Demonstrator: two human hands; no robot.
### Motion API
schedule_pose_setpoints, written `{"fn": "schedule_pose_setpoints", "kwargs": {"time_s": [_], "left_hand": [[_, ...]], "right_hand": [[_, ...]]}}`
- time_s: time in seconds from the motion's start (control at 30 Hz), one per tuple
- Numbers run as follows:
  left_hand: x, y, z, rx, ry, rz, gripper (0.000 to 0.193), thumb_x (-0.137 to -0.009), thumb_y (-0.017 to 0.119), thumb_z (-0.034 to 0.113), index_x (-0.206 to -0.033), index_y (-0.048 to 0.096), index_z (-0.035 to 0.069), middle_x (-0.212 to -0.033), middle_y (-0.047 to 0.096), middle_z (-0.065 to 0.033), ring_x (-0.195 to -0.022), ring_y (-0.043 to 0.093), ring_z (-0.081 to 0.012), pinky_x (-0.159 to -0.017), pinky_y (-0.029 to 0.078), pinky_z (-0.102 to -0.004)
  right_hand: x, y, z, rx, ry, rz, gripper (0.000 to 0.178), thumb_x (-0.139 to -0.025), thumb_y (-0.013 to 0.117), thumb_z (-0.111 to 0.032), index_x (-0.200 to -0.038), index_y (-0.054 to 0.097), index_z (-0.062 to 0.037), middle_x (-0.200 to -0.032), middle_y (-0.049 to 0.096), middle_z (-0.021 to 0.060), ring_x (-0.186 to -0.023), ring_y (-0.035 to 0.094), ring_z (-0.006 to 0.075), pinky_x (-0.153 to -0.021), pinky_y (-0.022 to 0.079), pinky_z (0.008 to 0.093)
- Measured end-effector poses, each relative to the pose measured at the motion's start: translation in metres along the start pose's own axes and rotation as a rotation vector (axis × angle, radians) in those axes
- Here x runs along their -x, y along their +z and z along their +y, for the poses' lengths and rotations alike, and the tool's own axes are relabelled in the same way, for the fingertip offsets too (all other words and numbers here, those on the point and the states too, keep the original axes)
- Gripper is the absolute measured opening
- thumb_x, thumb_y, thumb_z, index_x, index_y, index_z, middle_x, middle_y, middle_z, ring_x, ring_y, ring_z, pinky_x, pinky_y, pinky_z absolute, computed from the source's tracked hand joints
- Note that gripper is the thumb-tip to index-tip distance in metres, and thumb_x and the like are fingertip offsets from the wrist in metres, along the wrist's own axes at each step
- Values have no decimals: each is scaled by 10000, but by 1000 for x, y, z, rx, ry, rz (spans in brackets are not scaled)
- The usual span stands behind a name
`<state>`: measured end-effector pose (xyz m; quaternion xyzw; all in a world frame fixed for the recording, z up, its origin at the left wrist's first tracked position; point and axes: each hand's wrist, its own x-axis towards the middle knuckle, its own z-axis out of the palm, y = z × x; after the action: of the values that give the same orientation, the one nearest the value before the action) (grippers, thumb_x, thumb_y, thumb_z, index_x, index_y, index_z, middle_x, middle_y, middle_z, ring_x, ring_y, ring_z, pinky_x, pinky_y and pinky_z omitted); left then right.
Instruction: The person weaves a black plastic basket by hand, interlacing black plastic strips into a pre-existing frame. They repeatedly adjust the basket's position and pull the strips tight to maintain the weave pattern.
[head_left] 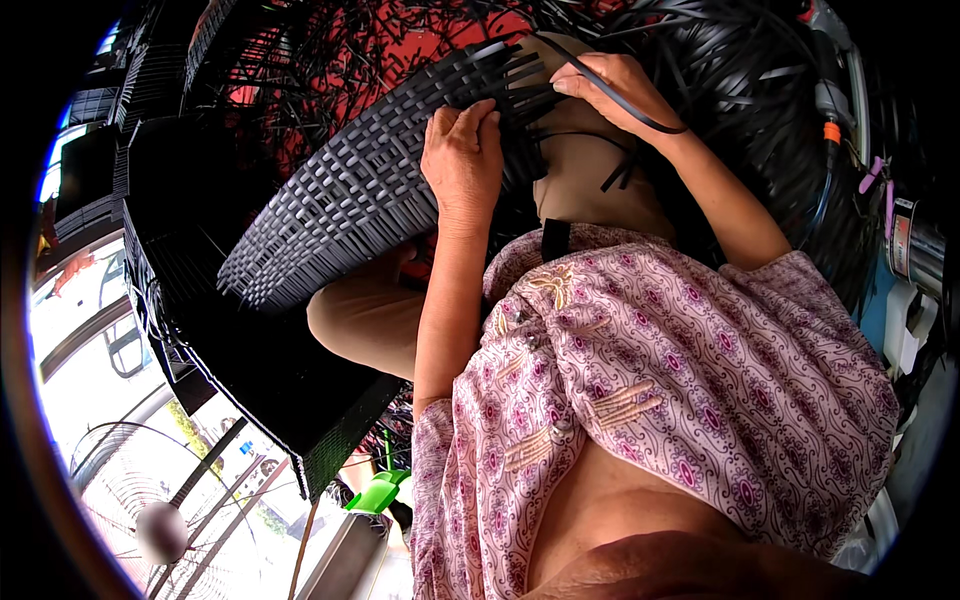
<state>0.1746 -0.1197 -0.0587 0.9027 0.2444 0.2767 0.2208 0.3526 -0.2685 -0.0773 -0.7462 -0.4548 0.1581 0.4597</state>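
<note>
1. Woven panel (pixel 350 190), dark grey, flat strips in close over-and-under weave. Located in front of the person, slanting from lower left to upper right; its right end stands against the tan trousers (pixel 590 180).
2. Free strip ends (pixel 525 70), several, dark, projecting from the panel's upper right end.
3. Left hand (pixel 463 160), bare. Laid on the panel's upper right part, fingers bent, thumb and forefinger close together; whether it pinches a strip cannot be told.
4. Right hand (pixel 620 90), bare. Placed right of the left hand, thumb and fingertips drawn together beside the free strip ends; exactly what they clamp cannot be told.
5. Long strip (pixel 640 115), dark, one. Runs in a curve across the right hand towards the wrist.
6. Patterned blouse (pixel 700 350), pale pink with purple motifs, worn by the person.
7. Loose strips (pixel 730 80), dark, a large tangled heap beyond the right arm; more scattered over a red surface (pixel 410 45) behind the panel.
8. Black structure (pixel 180 200), large, left of the panel.
9. Green object (pixel 380 492), below the left knee.
10. Fan (pixel 160 530), wire-guarded, lower left.
11. Metal cylinder (pixel 920 245), far right.
</note>
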Motion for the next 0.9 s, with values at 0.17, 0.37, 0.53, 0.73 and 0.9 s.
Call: {"fn": "schedule_pose_setpoints", "kwargs": {"time_s": [0.17, 0.37, 0.53, 0.73, 0.9], "left_hand": [[4, 8, 12, -34, -80, -20, 182, -895, 639, 198, -1014, 727, 93, -854, 621, -103, -831, 626, -300, -722, 511, -410], [11, 14, 22, 23, -180, -89, 313, -897, 640, 223, -1128, 670, 14, -806, 633, -102, -794, 631, -304, -709, 509, -416], [15, 17, 26, 55, -188, -90, 373, -897, 647, 214, -1168, 634, -43, -778, 634, -94, -785, 634, -293, -701, 507, -411], [15, 14, 35, 241, -317, -120, 456, -878, 683, 161, -1242, 584, -95, -760, 661, -121, -671, 638, -219, -651, 512, -332], [14, 14, 32, 448, -419, -142, 529, -879, 699, 149, -1310, 534, -110, -792, 692, -110, -663, 613, -108, -643, 502, -258]], "right_hand": [[-4, 3, 15, 17, -73, 35, 223, -903, 688, -204, -978, 716, 4, -885, 710, 140, -805, 695, 249, -719, 525, 324], [-5, -3, 5, 132, -50, 46, 168, -878, 704, -173, -927, 714, -13, -837, 696, 112, -751, 677, 230, -702, 524, 323], [-7, 1, 4, 113, -31, 72, 194, -884, 705, -191, -956, 713, -12, -833, 697, 93, -731, 659, 177, -685, 512, 302], [-18, 4, 19, -128, 101, -77, 222, -901, 698, -212, -1000, 725, -16, -844, 712, 71, -742, 639, 141, -698, 503, 275], [-26, 2, 18, -38, 97, -108, 235, -895, 699, -244, -967, 720, -21, -771, 669, 70, -688, 599, 139, -647, 475, 297]]}}
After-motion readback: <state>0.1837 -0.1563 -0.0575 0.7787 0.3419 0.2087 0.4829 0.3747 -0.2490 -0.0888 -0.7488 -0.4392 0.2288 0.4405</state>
